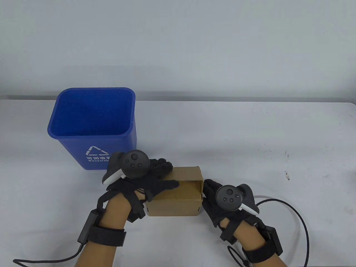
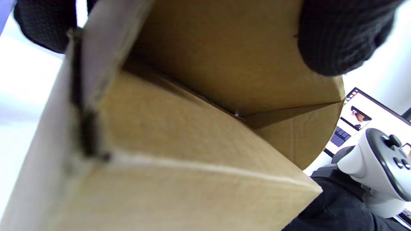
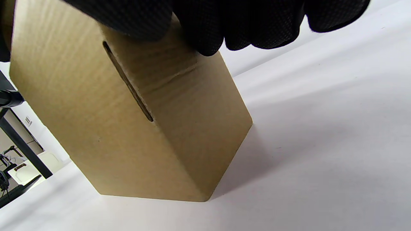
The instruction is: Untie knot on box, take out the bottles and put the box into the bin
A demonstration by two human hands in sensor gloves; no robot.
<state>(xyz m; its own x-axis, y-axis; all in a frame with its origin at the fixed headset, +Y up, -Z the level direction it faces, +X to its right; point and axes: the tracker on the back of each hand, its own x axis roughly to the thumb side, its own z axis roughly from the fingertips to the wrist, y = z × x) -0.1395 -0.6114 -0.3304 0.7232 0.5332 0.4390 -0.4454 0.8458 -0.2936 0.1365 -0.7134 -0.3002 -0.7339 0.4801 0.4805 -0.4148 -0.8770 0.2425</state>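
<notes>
Both grips hold one open cardboard box point(image 1: 178, 198) between them on the white surface point(image 1: 250, 155): left hand point(image 1: 150, 180) curled over its left rim, right hand point(image 1: 219, 200) seemingly pinching its right end wall. One blue bin point(image 1: 94, 126) stands just behind-left.

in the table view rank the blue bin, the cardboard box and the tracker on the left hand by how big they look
1. blue bin
2. cardboard box, partly covered by the left hand
3. left hand's tracker, which sits nearer the camera, so it looks larger than it is
</notes>
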